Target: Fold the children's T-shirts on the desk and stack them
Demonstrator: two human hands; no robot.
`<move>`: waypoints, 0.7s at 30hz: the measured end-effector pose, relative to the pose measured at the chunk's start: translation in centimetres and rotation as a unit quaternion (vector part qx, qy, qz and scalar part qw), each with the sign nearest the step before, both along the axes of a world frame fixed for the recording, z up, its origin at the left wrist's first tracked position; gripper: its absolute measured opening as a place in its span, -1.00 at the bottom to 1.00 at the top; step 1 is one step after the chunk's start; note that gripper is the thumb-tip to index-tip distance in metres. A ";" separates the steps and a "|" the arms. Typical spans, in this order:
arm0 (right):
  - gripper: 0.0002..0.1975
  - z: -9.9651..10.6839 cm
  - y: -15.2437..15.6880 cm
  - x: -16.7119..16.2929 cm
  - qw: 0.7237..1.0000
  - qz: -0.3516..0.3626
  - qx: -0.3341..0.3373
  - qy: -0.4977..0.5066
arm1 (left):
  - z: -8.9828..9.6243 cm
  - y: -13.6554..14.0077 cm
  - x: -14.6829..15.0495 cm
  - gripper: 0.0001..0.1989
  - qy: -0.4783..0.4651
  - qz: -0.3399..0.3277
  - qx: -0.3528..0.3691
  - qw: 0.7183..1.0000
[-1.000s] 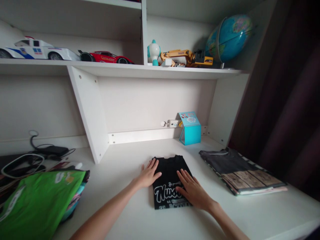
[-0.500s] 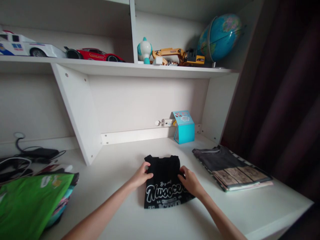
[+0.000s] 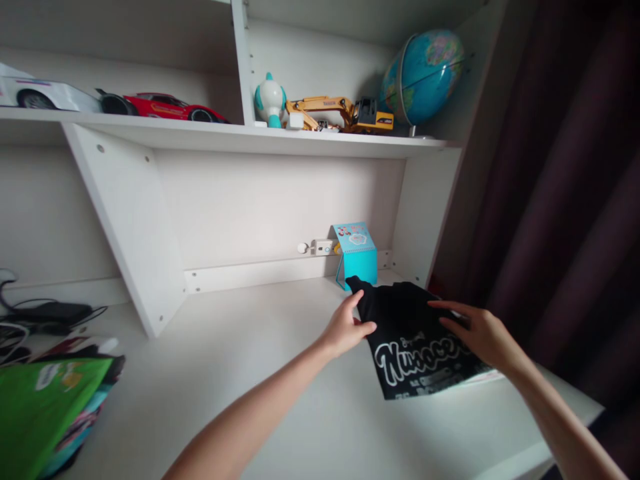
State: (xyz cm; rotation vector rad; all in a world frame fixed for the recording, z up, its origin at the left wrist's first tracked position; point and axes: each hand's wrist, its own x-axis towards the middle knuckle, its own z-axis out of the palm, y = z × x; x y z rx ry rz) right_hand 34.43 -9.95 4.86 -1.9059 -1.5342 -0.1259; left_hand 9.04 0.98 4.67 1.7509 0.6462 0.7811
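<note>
A folded black T-shirt (image 3: 407, 317) with white lettering lies over the pile of folded clothes at the right of the desk. My left hand (image 3: 345, 327) grips its left edge, thumb on top and the other fingers partly hidden by the cloth. At the opposite edge, my right hand (image 3: 480, 333) has hold of the shirt, with two fingers stretched over the fabric. Only a pale strip of the folded clothes (image 3: 483, 378) shows below the shirt.
Left on the white desk (image 3: 280, 413) are a green garment (image 3: 55, 400) atop other clothes and a black adapter (image 3: 55, 311) with cables. A blue desk calendar (image 3: 360, 267) stands behind the shirt. The shelf (image 3: 300, 139) above holds toy cars, a toy excavator (image 3: 370, 117) and a globe (image 3: 433, 77).
Both hands have carried the black T-shirt rightward from the middle of the desk onto the folded clothes. The view has shifted slightly to the right.
</note>
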 end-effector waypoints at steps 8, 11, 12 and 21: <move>-0.60 -2.3 0.6 10.3 0.990 -0.082 -0.085 -0.073 | -4.4 0.7 10.8 -0.07 0.018 0.002 -0.031 0.999; -0.63 -4.5 1.4 10.5 0.986 -0.087 -0.111 -0.086 | -6.8 0.9 11.3 -0.04 0.043 0.000 -0.084 0.996; -0.63 -5.0 1.8 10.2 0.985 -0.090 -0.114 -0.090 | -7.3 1.0 11.1 -0.05 0.040 -0.005 -0.093 0.995; -0.39 -7.9 5.9 3.6 0.986 -0.104 -0.075 -0.104 | -6.1 2.2 2.7 -0.23 0.118 -0.074 -0.025 0.990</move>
